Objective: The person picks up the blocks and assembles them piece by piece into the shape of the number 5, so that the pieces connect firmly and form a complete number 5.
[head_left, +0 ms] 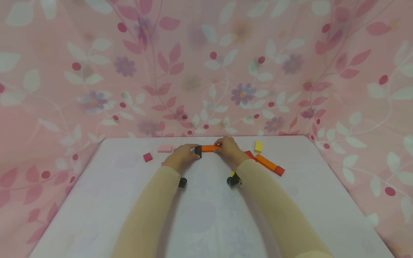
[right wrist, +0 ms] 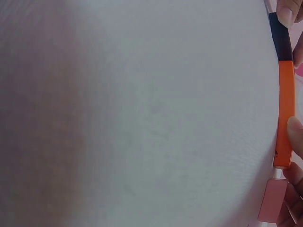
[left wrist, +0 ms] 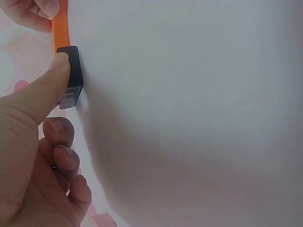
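Pink floral fabric [head_left: 193, 71] hung behind a white counter [head_left: 200, 218], down at its far edge. Near the middle of that edge, the left hand [head_left: 181, 156] pinched a black block [head_left: 198, 151], its grip clamped with the thumb on the near side and a forefinger on the far side. The right hand [head_left: 230, 149] had its grip clamped on the right end of an orange block [head_left: 208, 148], whose left end touched the black block, so the joined pair spanned the space between both hands. Toward the far left corner lay a pale pink block [head_left: 165, 148] and a magenta block [head_left: 147, 157]. On the right, a yellow block [head_left: 258, 146] stood near the far edge; beyond the right forearm, a second orange block [head_left: 266, 163] slanted toward a red block [head_left: 279, 170] touching its end.
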A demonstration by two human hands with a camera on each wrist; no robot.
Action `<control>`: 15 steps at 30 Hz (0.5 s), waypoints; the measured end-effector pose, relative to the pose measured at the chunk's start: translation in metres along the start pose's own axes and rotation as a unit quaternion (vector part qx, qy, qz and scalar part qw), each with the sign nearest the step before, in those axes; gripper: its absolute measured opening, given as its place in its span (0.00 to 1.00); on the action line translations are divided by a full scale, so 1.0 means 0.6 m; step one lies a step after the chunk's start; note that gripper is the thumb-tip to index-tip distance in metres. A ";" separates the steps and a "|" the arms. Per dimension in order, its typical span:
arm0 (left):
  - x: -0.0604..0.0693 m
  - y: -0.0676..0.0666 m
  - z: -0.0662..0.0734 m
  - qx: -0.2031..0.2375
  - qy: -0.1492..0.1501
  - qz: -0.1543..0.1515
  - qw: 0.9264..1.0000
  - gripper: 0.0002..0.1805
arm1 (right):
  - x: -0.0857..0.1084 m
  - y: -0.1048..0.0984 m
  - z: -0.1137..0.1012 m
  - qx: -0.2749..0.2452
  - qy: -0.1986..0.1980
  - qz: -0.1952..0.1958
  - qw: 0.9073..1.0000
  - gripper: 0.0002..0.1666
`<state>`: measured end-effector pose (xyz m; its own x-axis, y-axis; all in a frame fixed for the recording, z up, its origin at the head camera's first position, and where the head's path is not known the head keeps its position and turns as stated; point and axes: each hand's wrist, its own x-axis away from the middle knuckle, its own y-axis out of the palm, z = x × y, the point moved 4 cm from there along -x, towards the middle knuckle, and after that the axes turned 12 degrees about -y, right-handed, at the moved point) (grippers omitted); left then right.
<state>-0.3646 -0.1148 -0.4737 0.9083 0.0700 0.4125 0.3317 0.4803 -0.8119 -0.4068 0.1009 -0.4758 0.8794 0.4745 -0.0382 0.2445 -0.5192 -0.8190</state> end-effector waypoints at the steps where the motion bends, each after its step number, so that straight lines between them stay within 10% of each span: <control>1: 0.001 -0.001 0.000 -0.001 -0.003 0.001 1.000 0.37 | -0.001 0.000 0.000 0.001 -0.002 -0.001 1.000 0.19; 15: -0.004 -0.002 0.002 -0.007 0.002 0.003 1.000 0.37 | -0.003 0.000 -0.001 0.007 0.000 0.004 1.000 0.19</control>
<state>-0.3677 -0.1144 -0.4729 0.9108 0.0692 0.4069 0.3308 0.4672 -0.8199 -0.4080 0.0997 -0.4753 0.8810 0.4711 -0.0442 0.2323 -0.5120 -0.8270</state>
